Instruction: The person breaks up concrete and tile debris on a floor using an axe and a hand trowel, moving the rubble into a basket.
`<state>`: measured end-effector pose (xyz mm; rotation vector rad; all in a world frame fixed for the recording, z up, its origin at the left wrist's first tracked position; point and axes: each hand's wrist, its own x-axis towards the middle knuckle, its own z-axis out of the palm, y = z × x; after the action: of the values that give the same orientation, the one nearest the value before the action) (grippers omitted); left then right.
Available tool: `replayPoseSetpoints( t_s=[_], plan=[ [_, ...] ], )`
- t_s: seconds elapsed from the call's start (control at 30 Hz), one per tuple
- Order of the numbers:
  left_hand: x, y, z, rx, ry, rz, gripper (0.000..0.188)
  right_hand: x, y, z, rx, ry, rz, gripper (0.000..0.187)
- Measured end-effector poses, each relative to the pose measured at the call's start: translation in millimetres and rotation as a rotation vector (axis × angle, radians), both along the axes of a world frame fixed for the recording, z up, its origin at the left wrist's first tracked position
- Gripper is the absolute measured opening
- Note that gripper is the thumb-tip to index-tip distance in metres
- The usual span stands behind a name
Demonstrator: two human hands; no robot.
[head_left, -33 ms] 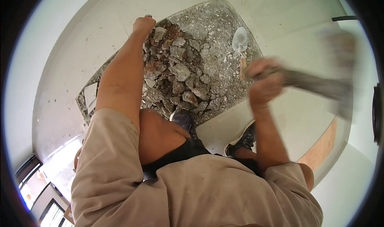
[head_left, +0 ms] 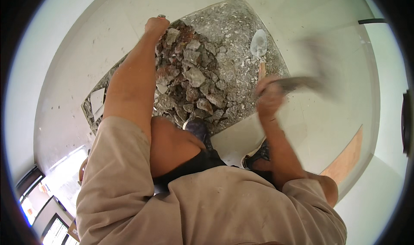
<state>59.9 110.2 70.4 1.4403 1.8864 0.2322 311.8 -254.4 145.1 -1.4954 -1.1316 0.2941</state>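
My left hand (head_left: 156, 26) is stretched far forward, closed round an upright chisel (head_left: 161, 16) at the far left edge of the broken patch. Only the round metal head of the chisel shows above the fist. My right hand (head_left: 271, 99) is closed on the handle of a hammer (head_left: 302, 83), raised over the right side of the patch. The hammer's head is smeared by motion. Under both hands lies the broken floor patch (head_left: 233, 25), with a heap of grey and reddish rubble (head_left: 195, 76) on its left half.
A trowel (head_left: 258, 44) with a wooden handle lies on the patch, just beyond my right hand. Pale floor tiles (head_left: 86, 64) surround the patch. My shoes (head_left: 196, 128) stand at its near edge. A wooden board (head_left: 345, 154) lies at the right, by the white wall.
My right hand has swung the hammer leftward, and the blurred head has come in from the far right. The left hand keeps its hold on the chisel, nearly still.
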Motion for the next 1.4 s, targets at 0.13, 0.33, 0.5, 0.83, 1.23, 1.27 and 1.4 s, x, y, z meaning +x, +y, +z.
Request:
replayPoseSetpoints(
  t_s=[0.13,0.33,0.5,0.83,1.23,1.27,1.4],
  plan=[
    [0.1,5.9,-2.0,0.042,0.009,0.025,0.022,-9.5,-38.6,-84.8,-1.297,0.344,-0.091,0.055],
    [-14.8,8.4,-20.2,-0.072,0.227,-0.093,0.039,37.7,17.4,35.5,-0.252,0.02,0.037,0.033],
    [-14.6,4.9,-12.6,0.007,0.169,-0.077,0.031,2.2,11.5,8.7,0.061,0.186,-0.051,0.031],
    [-34.8,8.2,-11.2,-0.029,0.162,-0.052,0.015,-0.8,-62.2,-108.6,-1.076,1.469,0.058,0.043],
    [-55.0,-9.1,-8.6,-0.2,0.085,0.009,0.026,9.4,87.3,96.5,-0.081,0.041,0.267,0.034],
    [-57.6,-10.6,-9.6,-0.245,0.026,0.053,0.025,14.4,102.9,108.9,0.123,0.194,0.321,0.028],
    [-70.4,-15.8,-11.5,-0.222,0.001,0.03,0.024,13.4,137.7,67.3,0.379,0.219,0.323,0.031]
  ],
)
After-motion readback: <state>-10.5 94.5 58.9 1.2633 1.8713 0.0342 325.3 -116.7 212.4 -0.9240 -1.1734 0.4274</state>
